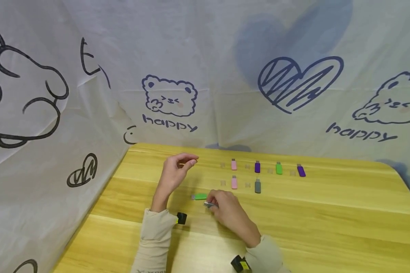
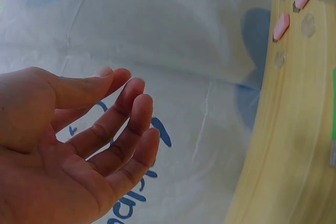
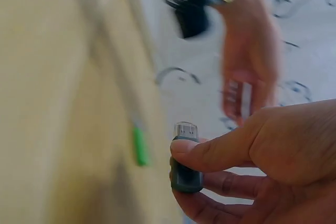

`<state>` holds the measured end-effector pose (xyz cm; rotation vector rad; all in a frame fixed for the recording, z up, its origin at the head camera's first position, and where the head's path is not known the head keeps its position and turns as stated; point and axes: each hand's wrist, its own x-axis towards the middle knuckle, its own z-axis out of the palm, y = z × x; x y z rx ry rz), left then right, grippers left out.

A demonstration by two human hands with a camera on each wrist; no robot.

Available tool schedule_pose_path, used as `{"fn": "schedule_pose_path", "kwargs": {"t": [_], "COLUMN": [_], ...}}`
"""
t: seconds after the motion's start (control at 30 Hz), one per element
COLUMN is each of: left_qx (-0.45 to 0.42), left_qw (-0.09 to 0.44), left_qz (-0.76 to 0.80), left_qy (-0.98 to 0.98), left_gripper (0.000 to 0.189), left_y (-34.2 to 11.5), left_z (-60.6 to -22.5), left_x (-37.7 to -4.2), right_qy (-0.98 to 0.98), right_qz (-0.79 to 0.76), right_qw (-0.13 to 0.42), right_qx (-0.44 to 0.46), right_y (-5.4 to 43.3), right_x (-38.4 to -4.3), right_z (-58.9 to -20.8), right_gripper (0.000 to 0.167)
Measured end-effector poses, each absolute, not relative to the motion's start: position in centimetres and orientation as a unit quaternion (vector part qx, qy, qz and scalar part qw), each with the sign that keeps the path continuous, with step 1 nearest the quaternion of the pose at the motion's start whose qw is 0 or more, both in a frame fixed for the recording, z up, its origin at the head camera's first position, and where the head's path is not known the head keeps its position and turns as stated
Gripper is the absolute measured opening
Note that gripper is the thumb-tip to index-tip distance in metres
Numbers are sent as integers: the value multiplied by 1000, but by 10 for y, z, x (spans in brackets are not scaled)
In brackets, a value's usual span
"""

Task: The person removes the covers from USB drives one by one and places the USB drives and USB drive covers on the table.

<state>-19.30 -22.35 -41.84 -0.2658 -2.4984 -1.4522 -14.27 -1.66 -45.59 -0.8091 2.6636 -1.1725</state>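
Note:
My right hand pinches a dark grey-green USB flash drive between thumb and fingers, low over the table. In the right wrist view its plug end points away from the palm, with a clear cap around it. Just left of that hand lies a bright green USB flash drive, its metal plug facing left. My left hand is raised above the table to the left. Its fingers are loosely bent, and nothing shows between them in the left wrist view.
At the right, pink, purple, green and grey flash drives lie in two rows on the wooden table. Small clear caps lie left of them. A printed white cloth hangs behind and leftward.

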Motion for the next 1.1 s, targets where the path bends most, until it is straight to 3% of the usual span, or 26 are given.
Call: {"fn": "schedule_pose_path", "kwargs": {"t": [0.3,0.67,1.1], "left_qx": [-146,-225,-223], "left_qw": [80,5,9], "left_qz": [-501,-522,-529], "left_qy": [-849,-823,-819], "left_gripper": [16,17,8], "left_y": [-203,-169,-156], "left_z": [-410,-410,-409], "left_x": [-186,-180,-178], "right_qy": [870,845,827], "right_qz": [-443,-491,-518], "right_qw": [-6,-66,-82], "right_qx": [-218,-203,-203], "right_y": [27,49,50], "right_x": [-153,-162,-164], "right_z": [-420,-411,-409], "right_gripper": [20,17,15]}}
